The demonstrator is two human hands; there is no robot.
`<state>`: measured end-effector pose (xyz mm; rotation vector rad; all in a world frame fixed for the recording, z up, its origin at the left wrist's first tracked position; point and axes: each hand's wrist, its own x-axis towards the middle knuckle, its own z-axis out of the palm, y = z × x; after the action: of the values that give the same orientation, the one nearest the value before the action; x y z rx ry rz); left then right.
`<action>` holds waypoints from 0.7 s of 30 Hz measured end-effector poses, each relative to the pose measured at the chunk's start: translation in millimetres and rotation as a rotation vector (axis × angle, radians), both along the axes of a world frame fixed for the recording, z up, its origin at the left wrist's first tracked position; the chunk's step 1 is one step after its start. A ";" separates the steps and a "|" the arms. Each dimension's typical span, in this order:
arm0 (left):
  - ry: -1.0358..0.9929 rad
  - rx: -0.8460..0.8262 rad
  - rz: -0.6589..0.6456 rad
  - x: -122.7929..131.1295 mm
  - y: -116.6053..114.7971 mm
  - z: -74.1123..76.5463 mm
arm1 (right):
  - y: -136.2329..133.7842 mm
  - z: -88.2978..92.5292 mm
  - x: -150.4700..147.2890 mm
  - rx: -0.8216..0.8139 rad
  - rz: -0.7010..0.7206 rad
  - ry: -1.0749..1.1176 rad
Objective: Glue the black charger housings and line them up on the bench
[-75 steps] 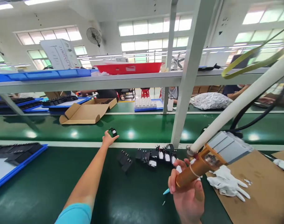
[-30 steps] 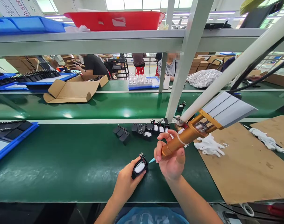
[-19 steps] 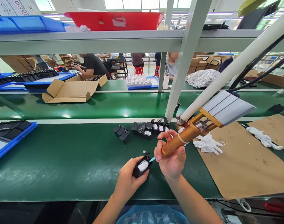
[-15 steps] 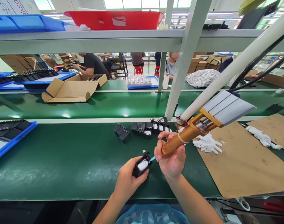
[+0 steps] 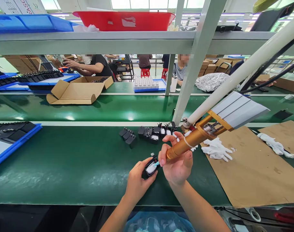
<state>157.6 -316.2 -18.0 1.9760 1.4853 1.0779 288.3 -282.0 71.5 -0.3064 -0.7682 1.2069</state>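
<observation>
My left hand [image 5: 137, 182] is closed around a small black part with a white inner face [image 5: 150, 167], held just above the green bench top [image 5: 64, 167]. My right hand [image 5: 177, 166] grips the gold barrel of a dispensing tool [image 5: 185, 145], whose blue tip [image 5: 157, 164] touches the white face of the part. A white hose [image 5: 243, 71] and black cables run from the tool up to the right. Behind my hands lies a row of similar black parts [image 5: 156, 132].
White gloves [image 5: 216, 149] lie on a brown cardboard sheet [image 5: 253, 170] at right. A blue tray of black parts [image 5: 14, 137] sits at left. A grey post [image 5: 192, 71] rises behind the row. Beyond the conveyor [image 5: 101, 109] are an open carton [image 5: 74, 91] and other people seated.
My left hand reached to the conveyor edge, took a black part and brought it in front of me. The tool's blue tip has closed onto the part's white face.
</observation>
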 end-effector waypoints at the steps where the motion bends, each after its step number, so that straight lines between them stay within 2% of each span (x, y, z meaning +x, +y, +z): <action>1: -0.016 0.017 -0.012 2.5 0.9 0.0 | -0.1 0.3 -1.4 0.003 0.009 0.008; 6: -0.116 0.144 -0.042 13.4 3.6 3.4 | -1.1 1.4 -6.2 0.023 0.044 0.015; 11: -0.160 0.204 -0.039 17.5 5.9 5.0 | -0.9 2.5 -6.2 0.048 0.052 0.001; 17: -0.127 0.178 -0.051 14.6 7.8 3.6 | -0.4 2.2 -5.9 0.010 0.053 0.022; 21: 0.002 0.081 -0.058 0.0 10.9 -0.5 | 0.9 1.4 -3.7 -0.022 0.026 0.024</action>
<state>157.6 -305.2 -18.5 2.0633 1.3966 1.1281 284.6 -281.2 72.9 -0.3008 -0.7407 1.2419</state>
